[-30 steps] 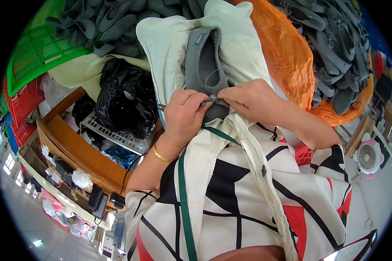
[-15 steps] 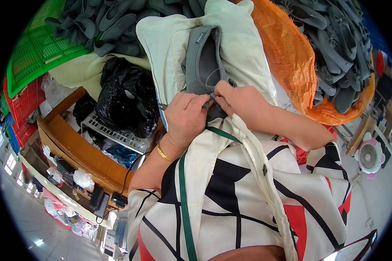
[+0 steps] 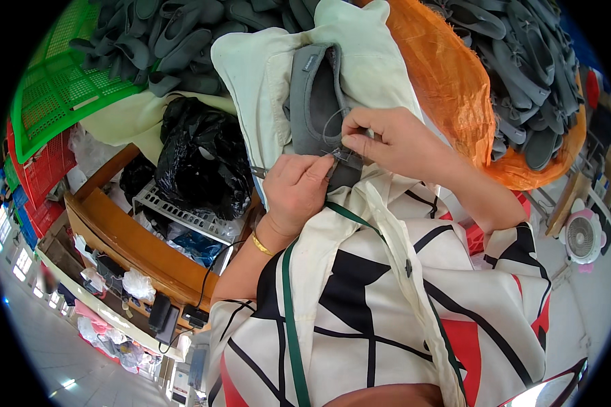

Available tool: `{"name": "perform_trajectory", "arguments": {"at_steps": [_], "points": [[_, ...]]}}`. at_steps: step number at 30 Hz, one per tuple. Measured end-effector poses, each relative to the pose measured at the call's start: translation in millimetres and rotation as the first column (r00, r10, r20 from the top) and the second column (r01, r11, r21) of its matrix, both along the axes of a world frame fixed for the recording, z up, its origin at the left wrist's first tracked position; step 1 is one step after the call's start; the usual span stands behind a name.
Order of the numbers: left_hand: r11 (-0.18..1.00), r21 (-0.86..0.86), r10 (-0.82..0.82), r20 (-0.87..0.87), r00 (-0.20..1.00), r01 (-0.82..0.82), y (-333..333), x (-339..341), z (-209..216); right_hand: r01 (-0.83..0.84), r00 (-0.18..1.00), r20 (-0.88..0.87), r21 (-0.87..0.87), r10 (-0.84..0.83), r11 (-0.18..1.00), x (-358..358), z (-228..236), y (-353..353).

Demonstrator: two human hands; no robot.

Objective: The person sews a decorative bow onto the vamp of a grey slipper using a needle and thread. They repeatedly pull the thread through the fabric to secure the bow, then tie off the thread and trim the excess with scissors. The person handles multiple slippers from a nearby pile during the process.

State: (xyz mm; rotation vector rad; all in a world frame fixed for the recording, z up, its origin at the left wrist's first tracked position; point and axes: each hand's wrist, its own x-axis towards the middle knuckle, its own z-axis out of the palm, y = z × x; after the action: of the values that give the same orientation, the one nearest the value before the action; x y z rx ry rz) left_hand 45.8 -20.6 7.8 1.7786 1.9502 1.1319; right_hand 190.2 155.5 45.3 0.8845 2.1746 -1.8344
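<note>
A grey fabric shoe (image 3: 299,102) lies on a cream cloth pad on my lap, its toe toward me. My left hand (image 3: 295,191) is closed on the toe end, thumb and forefinger pinching beside a small grey bow (image 3: 346,157). From under the same hand a dark metal tip (image 3: 258,172) sticks out; the rest of it is hidden. Just above the bow, my right hand (image 3: 390,139) is closed in a pinch on a thin thread (image 3: 325,129), which curves in a loop over the shoe's opening. Whether a needle is in those fingers cannot be seen.
Grey shoes (image 3: 183,41) are heaped at the far left by a green basket (image 3: 61,91). An orange sack (image 3: 448,74) of more shoes stands at right. A black plastic bag (image 3: 200,159) sits by a wooden drawer (image 3: 129,234) at left; a small fan (image 3: 582,237) is far right.
My right hand has drawn away from the bow, up and to the right, with its fingers still pinched. The left hand has shifted slightly down; the bow now shows between the hands.
</note>
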Motion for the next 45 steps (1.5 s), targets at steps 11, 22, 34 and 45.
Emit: {"name": "perform_trajectory", "arguments": {"at_steps": [11, 22, 34, 45], "points": [[0.983, 0.100, -0.119, -0.283, 0.952, 0.153, 4.5, -4.9, 7.6, -0.170, 0.984, -0.075, -0.090, 0.163, 0.981, -18.1, -20.2, 8.8], [0.987, 0.155, 0.000, -0.302, 0.953, 0.049, 3.3, -5.6, 2.0, -0.292, 0.945, -0.135, 0.072, 0.299, 0.954, -30.8, -27.3, 7.4], [0.999, -0.031, 0.045, 0.067, 0.997, -0.043, 0.7, -3.1, -5.0, -0.439, 0.810, -0.329, 0.209, 0.486, 0.874, -23.7, -38.1, 16.0], [0.998, -0.058, -0.007, 0.068, 0.998, 0.011, 4.8, -1.6, -10.7, -0.052, 0.843, -0.458, 0.451, 0.281, 0.891, -42.0, -68.0, -13.4]]}}
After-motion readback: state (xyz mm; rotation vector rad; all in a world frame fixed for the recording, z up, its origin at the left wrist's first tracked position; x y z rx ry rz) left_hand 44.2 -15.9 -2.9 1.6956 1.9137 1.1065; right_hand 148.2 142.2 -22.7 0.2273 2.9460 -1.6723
